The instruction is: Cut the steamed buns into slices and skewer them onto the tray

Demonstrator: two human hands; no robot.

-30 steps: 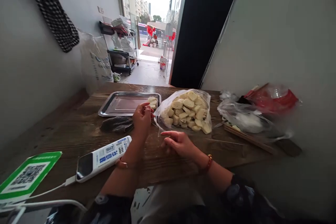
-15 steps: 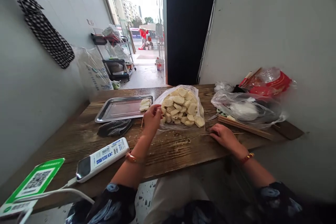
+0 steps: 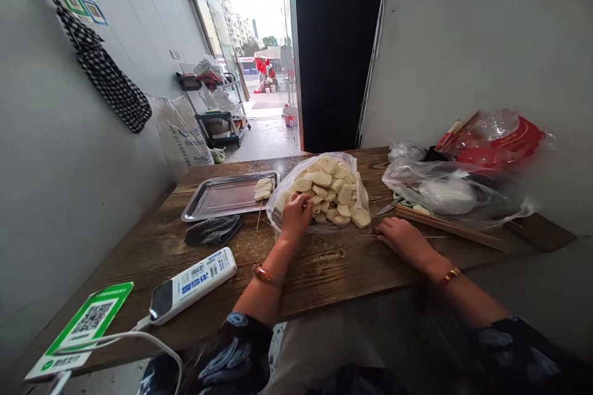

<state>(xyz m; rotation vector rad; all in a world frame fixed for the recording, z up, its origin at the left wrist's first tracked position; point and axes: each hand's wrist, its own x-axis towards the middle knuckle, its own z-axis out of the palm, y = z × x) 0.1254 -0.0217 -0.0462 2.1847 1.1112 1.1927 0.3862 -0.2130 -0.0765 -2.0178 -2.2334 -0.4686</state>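
My left hand (image 3: 297,216) reaches into the front left of a heap of pale, oval slices (image 3: 328,180) that look like dough or tofu. Its fingers are curled against the slices; whether one is between them is hidden. The heap spills from an opened clear plastic bag (image 3: 277,203). On the wood, my right hand (image 3: 401,236) is closed around a thin bamboo skewer (image 3: 438,237) lying across the table, its ends showing on both sides. Left of the bag, a metal tray (image 3: 222,197) bears a few slices (image 3: 264,189) on a skewer whose stick (image 3: 259,216) juts over the near rim.
Right of my right hand lie a bundle of skewers (image 3: 449,226), a knife blade (image 3: 385,210) and plastic bags (image 3: 447,194). A dark cloth (image 3: 214,230), a white power bank (image 3: 194,284) with a cable and a green QR card (image 3: 90,327) are at the left.
My left hand has moved right, from the bag's left edge onto the slices. My right hand stays at the skewer. The view has shifted slightly.
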